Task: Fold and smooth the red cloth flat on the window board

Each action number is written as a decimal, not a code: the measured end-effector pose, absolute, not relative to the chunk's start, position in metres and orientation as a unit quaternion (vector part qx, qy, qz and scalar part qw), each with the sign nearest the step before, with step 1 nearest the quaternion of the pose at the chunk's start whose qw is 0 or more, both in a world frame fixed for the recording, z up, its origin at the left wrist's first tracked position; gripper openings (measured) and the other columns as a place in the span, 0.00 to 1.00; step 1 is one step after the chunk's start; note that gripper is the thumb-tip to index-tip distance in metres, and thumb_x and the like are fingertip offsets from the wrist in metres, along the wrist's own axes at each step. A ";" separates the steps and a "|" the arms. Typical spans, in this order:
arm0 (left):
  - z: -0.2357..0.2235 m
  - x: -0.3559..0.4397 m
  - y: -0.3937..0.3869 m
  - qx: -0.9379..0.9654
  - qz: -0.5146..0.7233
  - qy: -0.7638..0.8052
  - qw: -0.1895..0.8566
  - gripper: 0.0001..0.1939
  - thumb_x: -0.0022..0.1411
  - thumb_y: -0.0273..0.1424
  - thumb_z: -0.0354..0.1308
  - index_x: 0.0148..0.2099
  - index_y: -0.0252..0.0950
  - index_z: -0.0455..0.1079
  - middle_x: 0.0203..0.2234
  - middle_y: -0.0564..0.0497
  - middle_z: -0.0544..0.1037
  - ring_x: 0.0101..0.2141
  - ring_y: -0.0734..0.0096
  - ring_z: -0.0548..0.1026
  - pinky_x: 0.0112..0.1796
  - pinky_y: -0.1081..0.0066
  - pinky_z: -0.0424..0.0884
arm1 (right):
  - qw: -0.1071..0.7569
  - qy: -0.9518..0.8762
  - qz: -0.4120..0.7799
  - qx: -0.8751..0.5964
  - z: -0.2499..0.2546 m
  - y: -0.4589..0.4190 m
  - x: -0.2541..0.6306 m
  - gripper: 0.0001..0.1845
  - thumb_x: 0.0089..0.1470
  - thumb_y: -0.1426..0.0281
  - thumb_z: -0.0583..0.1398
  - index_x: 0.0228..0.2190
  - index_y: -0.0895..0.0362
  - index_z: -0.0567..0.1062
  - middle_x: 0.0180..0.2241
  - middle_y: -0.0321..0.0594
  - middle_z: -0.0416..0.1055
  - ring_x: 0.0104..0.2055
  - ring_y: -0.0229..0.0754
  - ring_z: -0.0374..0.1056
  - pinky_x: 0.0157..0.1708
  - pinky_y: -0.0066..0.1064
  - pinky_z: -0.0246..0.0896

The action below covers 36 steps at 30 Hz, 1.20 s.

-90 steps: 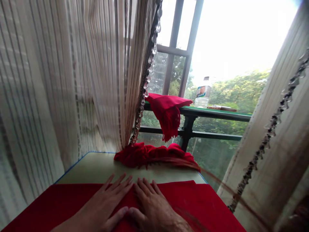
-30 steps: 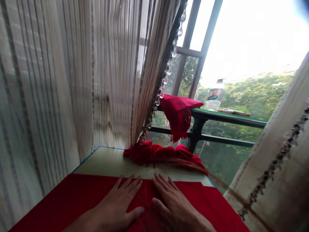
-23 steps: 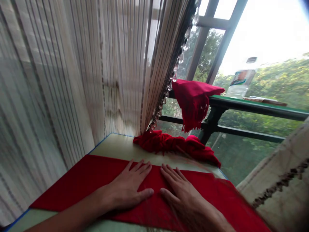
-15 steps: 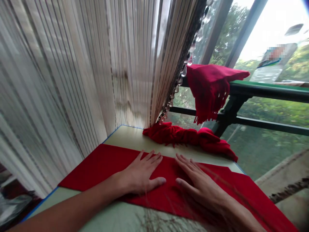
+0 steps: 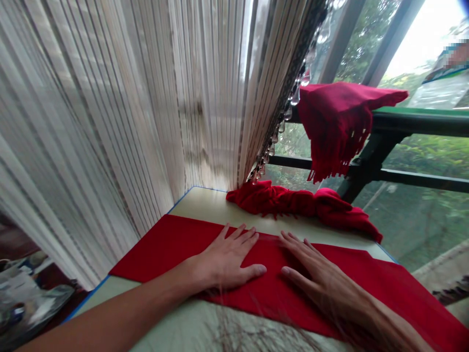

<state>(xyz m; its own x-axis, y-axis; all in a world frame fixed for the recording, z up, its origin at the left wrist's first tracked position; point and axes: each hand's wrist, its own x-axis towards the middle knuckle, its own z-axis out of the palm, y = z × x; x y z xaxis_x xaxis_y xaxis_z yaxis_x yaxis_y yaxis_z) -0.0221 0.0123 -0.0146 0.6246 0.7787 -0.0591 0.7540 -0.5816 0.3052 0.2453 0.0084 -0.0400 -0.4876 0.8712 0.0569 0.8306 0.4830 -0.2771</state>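
Note:
A long red scarf [image 5: 157,249], folded into a flat band, stretches across the pale table [image 5: 205,200] and off toward the lower right. My left hand [image 5: 227,259] lies palm down near its middle, fingers spread and thumb pointing right. Just to the right, my right hand [image 5: 315,274] rests on the same cloth with its fingers stretched out. Neither hand grips anything. A second red fringed cloth [image 5: 293,201] lies bunched along the table's far edge.
Another red fringed scarf [image 5: 337,127] hangs over a dark railing [image 5: 432,122] by the window. A striped curtain [image 5: 120,122] with bead trim drops down to the table's left side. Plastic bags [image 5: 32,303] sit low at the left. Blurred strands of hair cross the bottom.
The view has shifted, so the scene sits farther right in the picture. Both hands stay flat on the scarf, in about the same places.

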 end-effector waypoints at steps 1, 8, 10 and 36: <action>-0.015 -0.022 0.012 0.889 0.040 0.432 0.150 0.41 0.70 0.55 0.43 0.74 0.34 0.43 0.71 0.44 0.44 0.70 0.53 0.39 0.66 0.45 0.33 | 0.094 -0.855 0.107 -0.499 -0.039 0.008 0.245 0.41 0.63 0.44 0.49 0.68 0.52 0.48 0.71 0.39 0.41 0.72 0.45 0.35 0.71 0.48 0.32; -0.015 -0.022 0.011 0.889 0.041 0.431 0.147 0.42 0.70 0.55 0.43 0.74 0.32 0.42 0.71 0.44 0.44 0.70 0.53 0.39 0.66 0.46 0.32 | 0.093 -0.854 0.111 -0.500 -0.036 0.005 0.243 0.41 0.63 0.44 0.48 0.68 0.53 0.50 0.71 0.40 0.42 0.72 0.46 0.37 0.71 0.48 0.33; -0.015 -0.023 0.011 0.891 0.046 0.429 0.144 0.42 0.70 0.55 0.43 0.74 0.32 0.43 0.71 0.44 0.45 0.70 0.53 0.40 0.66 0.45 0.33 | 0.088 -0.853 0.114 -0.501 -0.036 0.006 0.243 0.41 0.63 0.44 0.48 0.68 0.53 0.50 0.71 0.41 0.42 0.72 0.47 0.36 0.71 0.49 0.33; -0.022 -0.026 0.012 0.891 0.058 0.429 0.136 0.43 0.70 0.58 0.40 0.74 0.35 0.42 0.71 0.45 0.43 0.70 0.55 0.39 0.66 0.45 0.33 | 0.075 -0.861 0.112 -0.491 -0.035 0.007 0.242 0.39 0.64 0.47 0.49 0.68 0.52 0.50 0.71 0.40 0.39 0.73 0.46 0.34 0.71 0.51 0.32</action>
